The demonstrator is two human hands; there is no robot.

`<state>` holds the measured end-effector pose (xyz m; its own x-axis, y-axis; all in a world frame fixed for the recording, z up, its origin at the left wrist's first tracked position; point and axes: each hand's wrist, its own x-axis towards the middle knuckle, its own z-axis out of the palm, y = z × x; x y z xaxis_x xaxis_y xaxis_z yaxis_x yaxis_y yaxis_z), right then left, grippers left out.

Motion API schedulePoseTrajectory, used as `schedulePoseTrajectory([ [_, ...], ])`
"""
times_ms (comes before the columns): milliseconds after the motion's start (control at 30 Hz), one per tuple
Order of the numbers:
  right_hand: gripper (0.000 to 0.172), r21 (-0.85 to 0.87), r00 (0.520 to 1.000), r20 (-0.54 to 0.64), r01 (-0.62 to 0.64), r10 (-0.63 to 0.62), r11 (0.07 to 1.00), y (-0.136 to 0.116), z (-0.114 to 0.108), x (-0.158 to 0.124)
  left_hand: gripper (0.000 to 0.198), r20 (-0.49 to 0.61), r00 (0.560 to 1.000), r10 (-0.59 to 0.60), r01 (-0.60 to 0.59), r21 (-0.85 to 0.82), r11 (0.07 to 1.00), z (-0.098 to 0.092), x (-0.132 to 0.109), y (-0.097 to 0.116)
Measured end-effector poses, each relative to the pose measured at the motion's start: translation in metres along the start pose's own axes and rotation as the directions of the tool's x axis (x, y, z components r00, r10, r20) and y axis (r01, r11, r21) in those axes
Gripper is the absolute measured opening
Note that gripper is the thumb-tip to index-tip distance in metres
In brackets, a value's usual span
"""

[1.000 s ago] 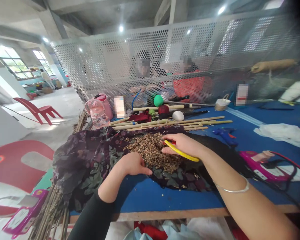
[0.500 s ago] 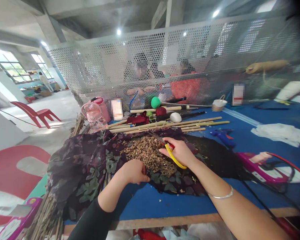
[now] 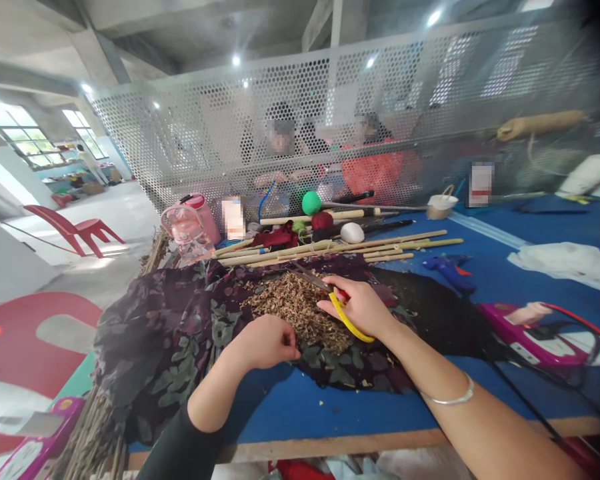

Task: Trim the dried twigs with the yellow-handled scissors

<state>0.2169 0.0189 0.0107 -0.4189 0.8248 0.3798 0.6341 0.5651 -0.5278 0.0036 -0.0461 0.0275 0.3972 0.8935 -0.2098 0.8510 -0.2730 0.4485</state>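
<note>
My right hand [image 3: 363, 308] is closed on a pair of scissors [image 3: 343, 310] with yellow and red handles. Their dark blades point away to the left over a heap of brown dried plant bits [image 3: 300, 303]. The heap lies on a dark floral cloth [image 3: 180, 360] spread across the blue tabletop [image 3: 275, 413]. At the heap's near left edge, my left hand [image 3: 270, 340] hovers with its fingers curled and the thumb against them. Whatever it may pinch is hidden from view.
Bamboo sticks [image 3: 330, 250], yarn balls [image 3: 323, 221] and a pink bottle [image 3: 200, 217] stand before a perforated metal screen [image 3: 205, 133], with people behind it. A blue glue gun [image 3: 450, 272], a white cloth [image 3: 570, 263] and a magenta device [image 3: 530, 337] with cables lie right. Dry stalks [image 3: 85, 427] hang at left.
My left hand has lifted slightly, and its fingers have curled in more. The scissors stay in my right hand, almost unmoved. The view has shifted a little.
</note>
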Motion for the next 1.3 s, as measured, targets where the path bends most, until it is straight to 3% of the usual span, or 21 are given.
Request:
schedulePoseTrajectory([
  [133, 0.040, -0.005, 1.000, 0.009, 0.014, -0.014, 1.000, -0.001, 0.000, 0.000, 0.013, 0.026, 0.999, -0.019, 0.019, -0.006, 1.000, -0.004, -0.002, -0.002],
  [200, 0.040, 0.000, 1.000, 0.000, 0.015, -0.015, 1.000, 0.000, 0.000, 0.000, 0.016, -0.014, 0.999, -0.048, 0.048, 0.017, 0.999, -0.006, -0.001, -0.004],
  [267, 0.040, 0.006, 1.000, -0.014, 0.017, -0.017, 1.000, 0.002, 0.001, 0.000, 0.019, -0.159, 0.979, -0.126, 0.131, 0.020, 0.991, -0.009, 0.001, -0.008],
  [333, 0.041, 0.008, 0.999, -0.024, 0.022, -0.021, 1.000, 0.003, 0.003, 0.000, 0.020, -0.361, 0.909, -0.210, 0.217, -0.021, 0.976, -0.010, 0.005, -0.013],
  [400, 0.040, 0.006, 0.999, -0.027, 0.027, -0.027, 1.000, 0.004, 0.004, 0.000, 0.024, -0.493, 0.844, -0.209, 0.193, -0.084, 0.978, -0.007, 0.011, -0.016],
  [500, 0.039, 0.003, 0.999, -0.022, 0.038, -0.037, 0.999, 0.002, 0.005, 0.000, 0.046, -0.504, 0.863, -0.031, -0.047, -0.142, 0.989, 0.006, 0.023, -0.013],
  [533, 0.038, 0.003, 0.999, -0.022, 0.040, -0.040, 0.999, 0.002, 0.005, 0.000, 0.060, -0.511, 0.859, 0.019, -0.105, -0.140, 0.985, 0.011, 0.026, -0.011],
  [600, 0.037, -0.002, 0.999, -0.023, 0.043, -0.043, 0.999, 0.001, 0.004, 0.000, 0.069, -0.518, 0.853, 0.063, -0.157, -0.139, 0.978, 0.018, 0.030, -0.008],
  [667, 0.037, -0.005, 0.999, -0.031, 0.037, -0.037, 0.999, 0.000, 0.004, 0.000, 0.065, -0.565, 0.825, 0.025, -0.131, -0.147, 0.980, 0.019, 0.030, -0.008],
  [733, 0.037, -0.002, 0.999, -0.037, 0.031, -0.031, 1.000, 0.000, 0.003, 0.000, 0.045, -0.590, 0.807, -0.003, -0.095, -0.136, 0.986, 0.013, 0.027, -0.012],
  [833, 0.037, 0.004, 0.999, -0.037, 0.027, -0.027, 1.000, 0.000, 0.003, 0.000, 0.008, -0.498, 0.865, 0.069, -0.102, -0.038, 0.994, 0.004, 0.022, -0.020],
  [933, 0.036, 0.001, 0.999, -0.034, 0.032, -0.032, 0.999, 0.000, 0.003, -0.001, 0.013, -0.431, 0.898, 0.086, -0.068, 0.057, 0.996, 0.005, 0.024, -0.023],
  [1067, 0.035, -0.002, 0.999, -0.032, 0.041, -0.041, 0.999, -0.001, 0.002, -0.001, 0.018, -0.409, 0.909, 0.082, -0.036, 0.117, 0.992, 0.015, 0.030, -0.022],
  [1200, 0.036, -0.006, 0.999, -0.029, 0.039, -0.039, 0.999, -0.001, 0.002, -0.001, 0.019, -0.450, 0.890, 0.068, -0.039, 0.073, 0.997, 0.017, 0.033, -0.024],
  [1300, 0.037, -0.012, 0.999, -0.030, 0.029, -0.030, 0.999, 0.000, 0.003, -0.001, 0.022, -0.533, 0.846, 0.009, -0.031, -0.032, 0.999, 0.014, 0.033, -0.027],
])
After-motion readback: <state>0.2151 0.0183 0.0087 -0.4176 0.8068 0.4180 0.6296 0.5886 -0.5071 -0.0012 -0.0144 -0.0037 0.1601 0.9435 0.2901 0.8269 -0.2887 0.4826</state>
